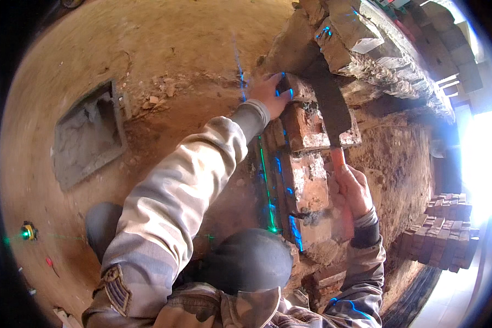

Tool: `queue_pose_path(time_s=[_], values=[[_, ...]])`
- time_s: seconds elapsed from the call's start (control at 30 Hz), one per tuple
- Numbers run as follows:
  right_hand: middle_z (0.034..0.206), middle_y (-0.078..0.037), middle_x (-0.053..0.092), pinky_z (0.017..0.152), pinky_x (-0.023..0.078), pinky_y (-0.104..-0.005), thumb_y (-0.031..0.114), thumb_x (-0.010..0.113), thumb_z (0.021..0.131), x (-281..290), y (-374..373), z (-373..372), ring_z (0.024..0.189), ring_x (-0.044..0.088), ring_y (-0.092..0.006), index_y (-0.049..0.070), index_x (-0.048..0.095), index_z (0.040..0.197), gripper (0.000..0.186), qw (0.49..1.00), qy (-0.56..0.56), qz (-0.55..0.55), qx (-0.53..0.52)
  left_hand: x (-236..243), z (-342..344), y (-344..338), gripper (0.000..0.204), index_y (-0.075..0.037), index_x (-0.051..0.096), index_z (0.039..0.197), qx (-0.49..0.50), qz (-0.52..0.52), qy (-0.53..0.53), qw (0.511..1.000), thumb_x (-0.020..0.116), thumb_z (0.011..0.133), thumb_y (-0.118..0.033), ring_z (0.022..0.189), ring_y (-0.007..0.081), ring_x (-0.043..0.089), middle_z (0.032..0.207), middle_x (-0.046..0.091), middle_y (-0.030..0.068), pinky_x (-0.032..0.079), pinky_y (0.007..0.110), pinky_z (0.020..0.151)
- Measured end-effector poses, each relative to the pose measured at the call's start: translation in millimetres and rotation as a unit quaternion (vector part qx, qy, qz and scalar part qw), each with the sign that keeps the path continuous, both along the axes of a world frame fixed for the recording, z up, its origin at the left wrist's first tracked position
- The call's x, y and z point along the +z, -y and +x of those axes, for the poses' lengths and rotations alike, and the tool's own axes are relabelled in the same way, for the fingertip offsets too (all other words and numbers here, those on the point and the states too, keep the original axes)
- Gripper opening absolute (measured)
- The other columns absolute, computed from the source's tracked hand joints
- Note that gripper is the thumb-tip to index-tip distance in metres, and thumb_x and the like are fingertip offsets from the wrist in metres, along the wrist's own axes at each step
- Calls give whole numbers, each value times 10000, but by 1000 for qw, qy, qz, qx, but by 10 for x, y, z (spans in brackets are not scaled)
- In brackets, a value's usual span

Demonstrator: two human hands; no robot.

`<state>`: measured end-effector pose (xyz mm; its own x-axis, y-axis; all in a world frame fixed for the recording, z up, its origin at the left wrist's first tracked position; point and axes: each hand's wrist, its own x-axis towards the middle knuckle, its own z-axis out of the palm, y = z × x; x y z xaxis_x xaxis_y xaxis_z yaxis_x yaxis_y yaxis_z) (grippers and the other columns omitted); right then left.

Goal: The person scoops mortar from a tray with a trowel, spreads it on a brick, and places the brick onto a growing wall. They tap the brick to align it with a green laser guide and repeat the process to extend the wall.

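Observation:
In my right hand (pixel 355 188) is the reddish wooden handle of a brick knife (pixel 331 104), its broad dark blade pointing away from me. The blade lies across the tops of the far bricks of a low brick wall (pixel 312 183). My left hand (pixel 273 94) grips the left end of the farthest brick (pixel 298 87), with the thumb and fingers over its edge; the brick's right side is partly hidden by the blade. Between the courses grey mortar (pixel 310 215) shows. Green and blue laser lines run along the left of the wall.
On the ground at left lies a mortar pan (pixel 93 136) with grey mortar inside. A small laser level (pixel 28 231) glows green at far left. Rough broken masonry (pixel 361 44) rises at upper right. A brick stack (pixel 440 238) stands at right. My knee (pixel 251 259) is close to the wall.

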<state>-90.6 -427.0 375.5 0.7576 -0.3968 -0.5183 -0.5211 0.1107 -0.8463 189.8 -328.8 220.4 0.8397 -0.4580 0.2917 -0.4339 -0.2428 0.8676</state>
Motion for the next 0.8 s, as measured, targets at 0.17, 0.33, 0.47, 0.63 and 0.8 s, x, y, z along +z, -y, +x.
queue_pose_path(time_s=[0.17, 0.33, 0.47, 0.63, 0.8], values=[[657, 13, 500, 392, 331, -218, 424, 490, 1056, 1, 48, 54, 446, 410, -57, -27, 584, 1137, 468, 999, -30, -18, -2, 15, 54, -16, 709, 2, 504, 1421, -39, 11, -26, 999, 716, 859, -373, 1240, 361, 586, 1317, 611, 253, 446, 406, 1060], [672, 12, 513, 391, 341, -216, 411, 498, 1056, 6, 25, 57, 447, 418, -57, -26, 584, 1150, 456, 1000, 9, 5, -7, 137, -14, -81, 760, 11, 499, 1423, -49, 40, -31, 998, 741, 842, -414, 1281, 366, 559, 1352, 593, 251, 438, 395, 1069], [684, 7, 526, 390, 337, -217, 391, 500, 1057, -97, 30, 79, 450, 425, -55, -16, 586, 1181, 435, 1000, 3, 9, 7, 155, -16, -71, 756, 15, 501, 1415, -47, 52, -13, 997, 744, 839, -409, 1269, 373, 568, 1342, 600, 250, 446, 397, 1058], [670, 13, 504, 388, 319, -220, 425, 513, 1050, -136, 21, 90, 451, 418, -55, -15, 591, 1174, 463, 1000, 5, 0, 4, 29, 22, -59, 746, 18, 500, 1409, -29, 46, 21, 998, 737, 842, -404, 1199, 381, 611, 1295, 624, 254, 469, 411, 1029], [668, 14, 501, 386, 317, -221, 450, 527, 1041, -159, -26, 47, 451, 416, -56, -15, 592, 1163, 484, 1000, 0, 11, -12, 24, 9, -82, 717, 11, 502, 1410, -41, 46, 2, 998, 718, 862, -399, 1175, 386, 622, 1252, 644, 253, 477, 426, 1010]])
